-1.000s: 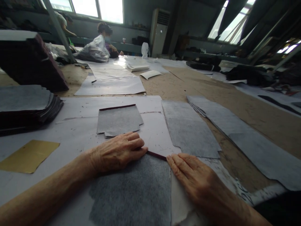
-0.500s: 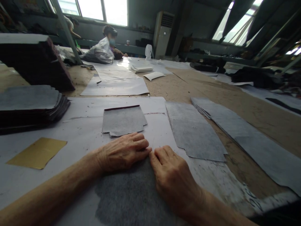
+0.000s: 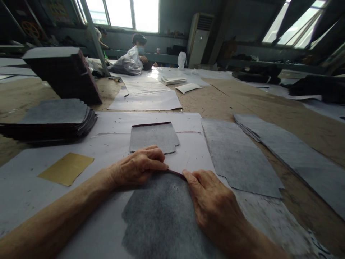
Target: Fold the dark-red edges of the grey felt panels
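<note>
A grey fabric-like piece point(image 3: 164, 212) with a wavy left side lies in front of me, and a narrow dark red strip of folded edge shows along its far side. My left hand point(image 3: 141, 163) is closed on the left part of that edge, fingers bent and thumb side pressed down. On the right part, my right hand point(image 3: 210, 194) pinches the same edge, its curled fingers partly hiding the piece. Just beyond my left hand lies a smaller grey piece point(image 3: 153, 136) with a dark red folded far edge and notched corners.
White sheeting point(image 3: 107, 208) covers the near table. A yellow paper piece point(image 3: 67, 168) lies left, below a stack of grey pieces point(image 3: 56, 111) and a taller stack point(image 3: 64, 73). More grey pieces point(image 3: 239, 154) lie right. A co-worker point(image 3: 138, 48) sits across the table beside a plastic bag point(image 3: 128, 63).
My hands have moved apart along the far edge, and the dark red folded strip now shows between them. The view has turned slightly left.
</note>
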A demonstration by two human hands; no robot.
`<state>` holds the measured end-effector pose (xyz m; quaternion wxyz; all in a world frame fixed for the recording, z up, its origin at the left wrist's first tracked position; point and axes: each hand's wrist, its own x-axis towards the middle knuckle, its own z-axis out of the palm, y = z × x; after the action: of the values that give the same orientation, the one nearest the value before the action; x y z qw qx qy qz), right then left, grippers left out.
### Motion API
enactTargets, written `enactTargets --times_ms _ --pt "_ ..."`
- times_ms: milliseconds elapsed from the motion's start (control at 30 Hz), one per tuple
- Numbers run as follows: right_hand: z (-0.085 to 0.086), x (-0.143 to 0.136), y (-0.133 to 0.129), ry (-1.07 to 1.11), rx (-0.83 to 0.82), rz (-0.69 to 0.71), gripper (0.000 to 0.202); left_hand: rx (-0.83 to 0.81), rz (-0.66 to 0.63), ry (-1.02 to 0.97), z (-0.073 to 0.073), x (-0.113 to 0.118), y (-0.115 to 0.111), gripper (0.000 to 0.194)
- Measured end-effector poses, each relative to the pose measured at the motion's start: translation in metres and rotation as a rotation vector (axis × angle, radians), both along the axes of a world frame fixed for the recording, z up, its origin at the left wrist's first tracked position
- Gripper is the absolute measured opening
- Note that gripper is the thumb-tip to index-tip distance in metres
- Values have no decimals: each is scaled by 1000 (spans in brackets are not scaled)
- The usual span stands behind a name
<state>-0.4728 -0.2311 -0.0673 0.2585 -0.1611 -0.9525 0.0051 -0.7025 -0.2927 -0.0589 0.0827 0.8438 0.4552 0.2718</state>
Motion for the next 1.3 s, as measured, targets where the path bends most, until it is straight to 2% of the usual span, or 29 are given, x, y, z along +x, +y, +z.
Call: enactTargets --times_ms 133,300,367,467,567,667,733,833,967,1133,1300 --pt "5 0 4 -83 18 84 37 -18 17 54 2 1 1 40" --pt "17 -11 3 -167 210 150 29 28 -13 188 0 2 1 39" --pt "18 -19 3 -158 165 145 29 43 -9 198 -1 2 1 37" --pt "12 -30 1 -93 54 140 34 48 -15 181 -2 3 1 35" --pt "5 -36 -1 -51 156 151 31 29 -16 123 -1 0 1 34" --pt "3 -38 -2 -59 227 183 30 10 40 -36 1 -6 0 30" --pt "4 -38 -1 -50 206 193 31 -1 77 -114 1 -11 -1 26" --pt "5 -37 3 -30 96 204 36 -31 77 -117 2 -15 -2 25" --pt "6 -37 8 -109 -31 218 51 -72 64 -44 5 -14 -3 29" --pt "10 -40 9 -286 -56 212 64 -19 39 118 8 -12 -1 27" --pt "16 -43 10 -415 -135 194 71 34 167 14 13 -12 -17 33"
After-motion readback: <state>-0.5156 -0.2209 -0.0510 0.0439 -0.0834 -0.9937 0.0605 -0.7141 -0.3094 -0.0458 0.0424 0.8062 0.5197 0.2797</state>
